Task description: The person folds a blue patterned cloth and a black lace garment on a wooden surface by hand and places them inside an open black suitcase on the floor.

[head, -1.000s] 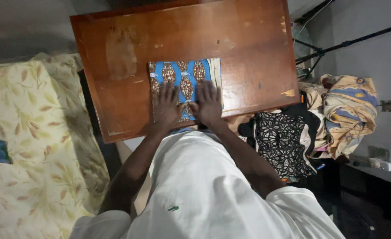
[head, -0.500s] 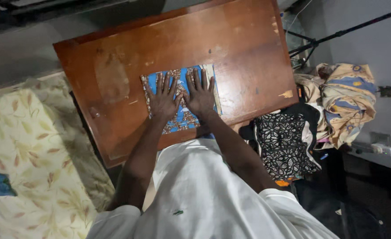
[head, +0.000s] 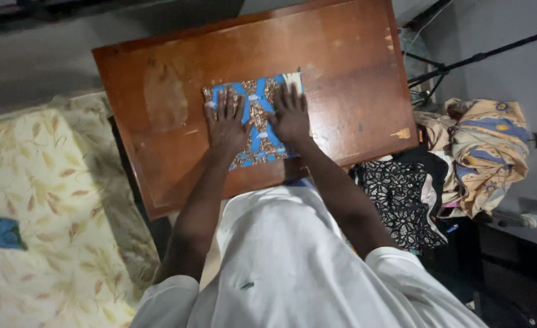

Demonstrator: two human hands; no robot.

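A folded cloth (head: 260,130) with a blue and brown print lies flat on a brown wooden table (head: 335,67). My left hand (head: 226,126) presses palm down on the cloth's left half, fingers spread. My right hand (head: 290,115) rests flat on its right half, fingers reaching toward the cream edge at the far corner. Both hands touch the cloth and grip nothing. My white shirt fills the lower middle of the view.
A bed with a cream leaf-print sheet (head: 44,200) lies to the left. A heap of clothes, black-and-white patterned cloth (head: 399,200) and a yellow-blue printed cloth (head: 487,152), sits to the right. A black tripod leg (head: 463,61) crosses the upper right by a grey wall.
Both hands slid away from my body across the cloth, from its near edge up toward its far edge, staying flat on it. The view shifted slightly.
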